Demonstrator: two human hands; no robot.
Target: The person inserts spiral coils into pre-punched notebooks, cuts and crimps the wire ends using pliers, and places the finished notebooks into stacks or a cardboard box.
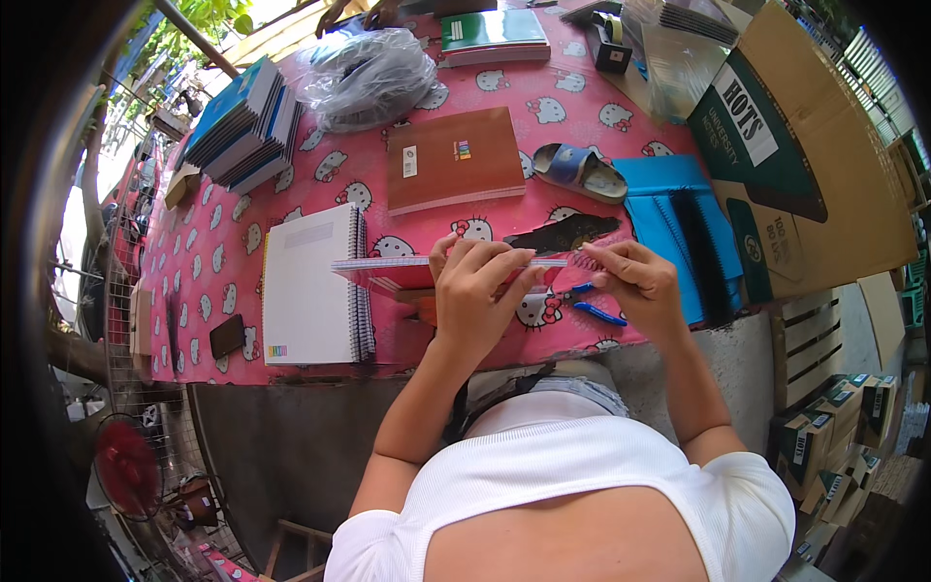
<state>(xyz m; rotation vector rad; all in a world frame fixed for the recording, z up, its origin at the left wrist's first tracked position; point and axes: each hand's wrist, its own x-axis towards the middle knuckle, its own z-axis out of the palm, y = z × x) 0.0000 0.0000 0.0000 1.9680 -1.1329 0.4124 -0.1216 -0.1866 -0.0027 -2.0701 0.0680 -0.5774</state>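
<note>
A notebook with a red cover (383, 275) stands on edge above the table, its page edges facing up. My left hand (482, 283) is closed round it, thumb on the near side and fingers over the top. At the notebook's right end, my right hand (635, 286) pinches what looks like the end of a thin binding coil (585, 260); the fingertips partly hide it. Blue-handled pliers (599, 312) lie on the table just below my right hand. A dark patch (562, 236) shows on the table beyond the notebook.
Around me lie white spiral notebooks (308, 281), a brown notebook (456, 160), a blue slipper (580, 173), blue covers with black coils (669, 228) and a phone (228, 337). Farther off are stacked blue notebooks (238, 126), a plastic bag (364, 78), green notebooks (495, 37) and a cardboard box (834, 145).
</note>
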